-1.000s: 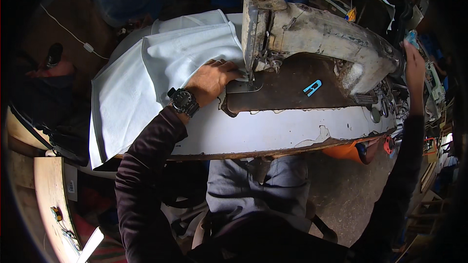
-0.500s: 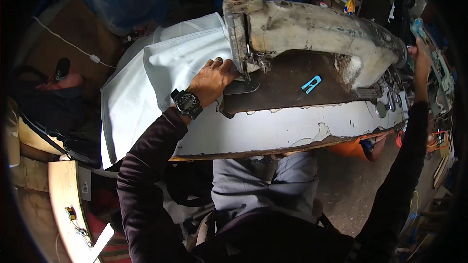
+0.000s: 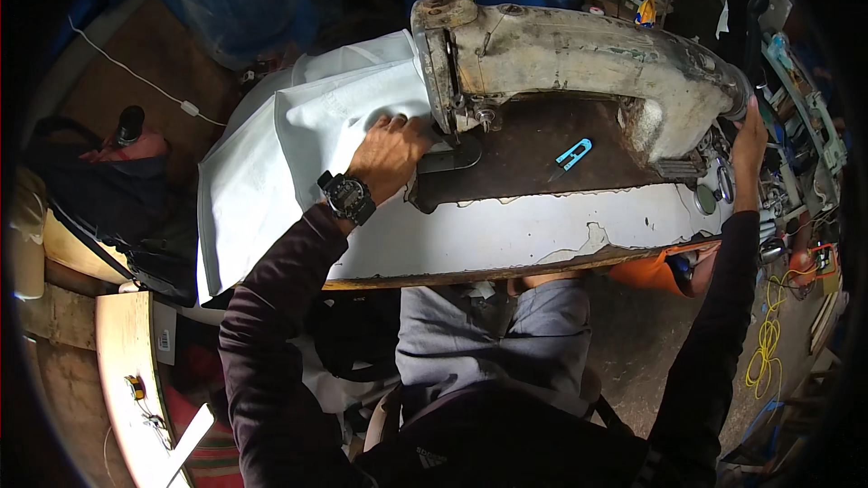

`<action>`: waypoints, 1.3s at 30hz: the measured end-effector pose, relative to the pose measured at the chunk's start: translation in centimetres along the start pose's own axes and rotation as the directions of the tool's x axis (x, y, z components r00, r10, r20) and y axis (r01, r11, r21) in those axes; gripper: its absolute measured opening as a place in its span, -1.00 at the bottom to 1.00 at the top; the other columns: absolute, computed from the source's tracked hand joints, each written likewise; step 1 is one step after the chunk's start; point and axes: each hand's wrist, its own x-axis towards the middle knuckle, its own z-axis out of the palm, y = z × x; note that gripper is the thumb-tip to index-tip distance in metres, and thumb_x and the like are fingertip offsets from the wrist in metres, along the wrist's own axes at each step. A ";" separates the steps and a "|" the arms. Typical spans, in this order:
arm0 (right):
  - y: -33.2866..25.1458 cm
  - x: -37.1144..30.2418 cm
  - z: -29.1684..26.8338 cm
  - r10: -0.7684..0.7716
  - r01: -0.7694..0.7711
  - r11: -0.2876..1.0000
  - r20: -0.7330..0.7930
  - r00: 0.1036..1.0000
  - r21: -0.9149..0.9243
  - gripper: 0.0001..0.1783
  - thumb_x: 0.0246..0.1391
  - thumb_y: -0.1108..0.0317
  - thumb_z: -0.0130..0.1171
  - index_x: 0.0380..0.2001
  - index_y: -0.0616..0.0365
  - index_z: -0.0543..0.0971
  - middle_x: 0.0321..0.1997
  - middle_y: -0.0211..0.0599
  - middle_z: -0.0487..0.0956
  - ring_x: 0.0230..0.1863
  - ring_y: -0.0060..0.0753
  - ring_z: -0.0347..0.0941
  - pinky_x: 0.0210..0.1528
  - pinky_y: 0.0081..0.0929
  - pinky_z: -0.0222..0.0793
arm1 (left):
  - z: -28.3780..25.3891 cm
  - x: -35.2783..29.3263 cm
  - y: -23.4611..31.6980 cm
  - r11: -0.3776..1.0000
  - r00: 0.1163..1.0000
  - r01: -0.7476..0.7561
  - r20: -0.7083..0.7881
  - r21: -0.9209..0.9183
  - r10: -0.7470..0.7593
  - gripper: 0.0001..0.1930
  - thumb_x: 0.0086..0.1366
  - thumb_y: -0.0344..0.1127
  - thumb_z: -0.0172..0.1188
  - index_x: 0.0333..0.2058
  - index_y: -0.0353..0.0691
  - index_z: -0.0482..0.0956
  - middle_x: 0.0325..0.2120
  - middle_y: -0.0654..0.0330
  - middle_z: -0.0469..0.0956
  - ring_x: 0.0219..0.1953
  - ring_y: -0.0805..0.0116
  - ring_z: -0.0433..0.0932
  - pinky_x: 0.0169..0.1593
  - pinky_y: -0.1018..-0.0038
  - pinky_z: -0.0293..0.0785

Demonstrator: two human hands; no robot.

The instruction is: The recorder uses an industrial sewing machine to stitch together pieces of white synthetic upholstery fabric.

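Observation:
A worn, beige sewing machine (image 3: 579,45) stands across the table in front of me. White fabric (image 3: 316,122) with dark-edged seams spreads to the left of its needle area. Curled fingers of my left hand (image 3: 387,155) grip the fabric beside the presser foot (image 3: 459,122); the fingertips are partly hidden. A black watch sits on that wrist. At the machine's far right end, my right hand (image 3: 749,146) has its fingers around the rim of the handwheel (image 3: 740,95). Small light-blue thread snips (image 3: 574,154) lie on the dark machine bed, under the arm.
The white tabletop (image 3: 506,235) has a chipped, peeling edge. A dark bag (image 3: 117,181) lies to the left, above a wooden board (image 3: 127,352). An orange item (image 3: 651,273) shows under the table's right side. Yellow cord (image 3: 767,334) lies coiled on the floor at right.
My right hand has come nearer to me along the handwheel's rim. My left hand stays on the fabric, slightly farther from the needle. The whole view has shifted a little.

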 end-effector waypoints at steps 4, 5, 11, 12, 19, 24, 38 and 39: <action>-1.9 5.6 -0.7 -0.101 0.151 0.956 0.201 0.974 -0.252 -0.36 0.53 -0.09 -0.02 0.20 0.32 0.62 0.06 0.14 0.72 0.18 -0.20 0.64 0.28 -0.34 0.43 | -1.3 -3.1 0.8 0.927 0.982 0.185 0.026 -0.326 -0.187 -0.69 0.24 -0.58 0.05 -0.17 -0.24 0.76 -0.20 -0.01 0.75 -0.14 -0.01 0.73 0.02 0.12 0.63; -2.9 7.4 -0.7 -0.026 0.131 0.937 0.311 0.950 -0.323 -0.38 0.52 -0.09 0.01 0.05 0.35 0.64 -0.19 0.21 0.69 -0.11 -0.02 0.66 0.13 -0.25 0.47 | -2.0 -4.4 1.2 0.880 0.988 0.152 0.052 -0.449 -0.144 -0.66 0.20 -0.62 0.02 -0.15 -0.29 0.74 -0.16 -0.06 0.75 -0.11 -0.06 0.73 0.05 0.09 0.62; -3.2 7.5 1.4 -0.070 0.207 0.851 0.287 0.955 -0.482 -0.38 0.53 -0.07 -0.02 0.08 0.38 0.61 -0.16 0.29 0.62 -0.15 0.21 0.56 0.09 -0.22 0.44 | -5.6 -10.5 3.6 0.560 0.951 0.309 0.245 -0.769 -0.188 -0.50 0.15 -0.69 -0.03 0.06 -0.47 0.66 -0.07 -0.30 0.71 0.01 -0.17 0.72 0.14 0.17 0.63; -2.2 6.2 1.4 -0.230 0.274 0.878 0.157 0.960 -0.392 -0.37 0.53 -0.08 -0.01 0.15 0.37 0.60 -0.08 0.29 0.65 -0.06 0.16 0.61 0.15 -0.26 0.44 | -5.8 -10.8 4.1 0.499 0.940 0.335 0.248 -0.799 -0.234 -0.50 0.16 -0.72 -0.04 0.06 -0.46 0.67 -0.07 -0.30 0.71 0.01 -0.14 0.73 0.13 0.20 0.63; -1.9 5.7 -0.5 -0.009 0.077 0.949 0.218 0.976 -0.305 -0.42 0.55 -0.06 -0.04 0.35 0.10 0.56 0.08 0.06 0.71 0.10 -0.10 0.66 0.25 -0.28 0.43 | -7.2 -12.1 6.2 0.379 0.911 0.410 0.357 -0.829 -0.205 -0.45 0.14 -0.75 -0.06 0.08 -0.44 0.68 -0.11 -0.23 0.74 -0.07 0.04 0.77 0.06 0.28 0.67; -14.3 -0.5 0.0 -0.389 0.512 0.733 0.341 0.856 -0.448 -0.81 0.42 0.27 0.16 -0.07 0.13 0.63 -0.22 -0.07 0.67 -0.18 -0.02 0.63 -0.06 -0.14 0.53 | -6.4 -15.5 9.1 0.196 0.937 0.346 0.327 -0.918 -0.122 -0.45 0.13 -0.74 -0.03 0.10 -0.48 0.65 -0.02 -0.19 0.73 0.03 0.05 0.74 0.17 0.31 0.62; -14.7 -21.4 14.9 -0.471 0.894 0.449 0.852 0.228 0.009 -0.80 0.21 0.47 0.17 -0.12 0.24 0.65 -0.14 -0.08 0.61 0.02 0.04 0.57 0.10 -0.06 0.53 | -4.8 -16.9 10.1 -0.293 0.905 0.360 0.408 -0.885 -0.119 -0.55 0.52 -0.33 0.30 0.27 -0.45 0.55 0.04 0.18 0.72 0.09 0.49 0.59 0.27 0.50 0.47; -15.4 -21.8 15.0 -0.471 0.840 0.541 0.840 0.270 0.033 -0.81 0.27 0.44 0.16 -0.11 0.25 0.64 -0.14 -0.06 0.62 0.00 0.06 0.58 0.07 -0.05 0.53 | -4.5 -17.0 10.1 -0.305 0.915 0.339 0.387 -0.890 -0.114 -0.55 0.52 -0.32 0.30 0.27 -0.45 0.55 0.04 0.18 0.72 0.08 0.50 0.59 0.25 0.51 0.48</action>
